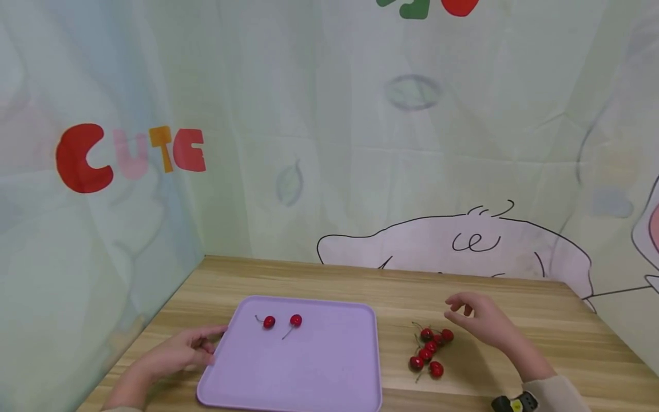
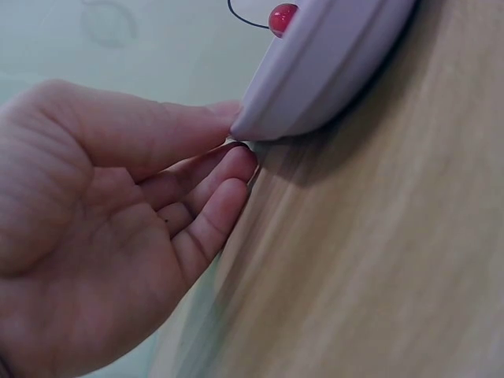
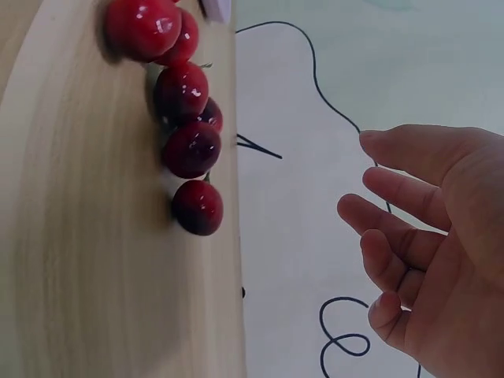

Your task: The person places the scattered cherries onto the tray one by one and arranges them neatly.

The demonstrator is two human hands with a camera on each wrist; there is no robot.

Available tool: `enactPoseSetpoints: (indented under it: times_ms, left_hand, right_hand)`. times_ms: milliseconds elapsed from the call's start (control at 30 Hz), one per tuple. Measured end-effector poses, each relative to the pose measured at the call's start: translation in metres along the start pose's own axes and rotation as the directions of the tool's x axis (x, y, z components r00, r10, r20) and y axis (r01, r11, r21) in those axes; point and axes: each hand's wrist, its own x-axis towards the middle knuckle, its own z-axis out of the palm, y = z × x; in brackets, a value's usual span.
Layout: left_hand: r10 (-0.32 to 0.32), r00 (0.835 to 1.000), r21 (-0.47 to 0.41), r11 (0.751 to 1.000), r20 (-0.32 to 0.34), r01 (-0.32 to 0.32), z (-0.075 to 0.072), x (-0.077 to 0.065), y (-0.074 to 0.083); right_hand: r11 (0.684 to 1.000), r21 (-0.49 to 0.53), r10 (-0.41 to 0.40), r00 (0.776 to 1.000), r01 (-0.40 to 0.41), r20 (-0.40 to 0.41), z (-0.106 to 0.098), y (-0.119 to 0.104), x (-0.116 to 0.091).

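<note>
A lilac tray (image 1: pixel 309 366) lies on the table with two red cherries, a left cherry (image 1: pixel 269 322) and a right cherry (image 1: pixel 296 320), near its far edge. My left hand (image 1: pixel 177 352) pinches the tray's left rim, with the thumb at the rim and fingertips close beneath it in the left wrist view. To the right of the tray sits a small pile of several stemmed cherries (image 1: pixel 430 347). Above and just right of that pile hovers my right hand (image 1: pixel 481 317), fingers loosely bent and holding nothing; the right wrist view shows cherries (image 3: pixel 193 150) apart from the fingertips.
The wooden table (image 1: pixel 401 292) meets a printed curtain (image 1: pixel 329 171) along its back and left sides. A dark watch-like band (image 1: pixel 515 403) is at the right sleeve.
</note>
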Motion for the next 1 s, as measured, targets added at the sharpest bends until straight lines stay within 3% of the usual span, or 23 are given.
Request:
enactPoseSetpoints:
  times_ms: [433,667,1000]
  left_hand:
    - [0.013,1.000,-0.020,1.000,0.003,-0.013,0.000,-0.001,-0.001]
    - [0.016,1.000,-0.023,1.000,0.007,-0.016,0.000,-0.001,-0.002]
    - [0.003,1.000,-0.015,1.000,-0.003,-0.003,0.001,-0.001,-0.001]
  right_hand:
    - [0.997,0.033,0.064,0.997,-0.065,0.050,0.010,0.013,-0.005]
    - [0.998,0.035,0.045,0.997,-0.047,0.069,0.016,0.019,-0.005]
    - [0.992,0.032,0.121,0.986,-0.125,0.117,0.023,0.026,-0.005]
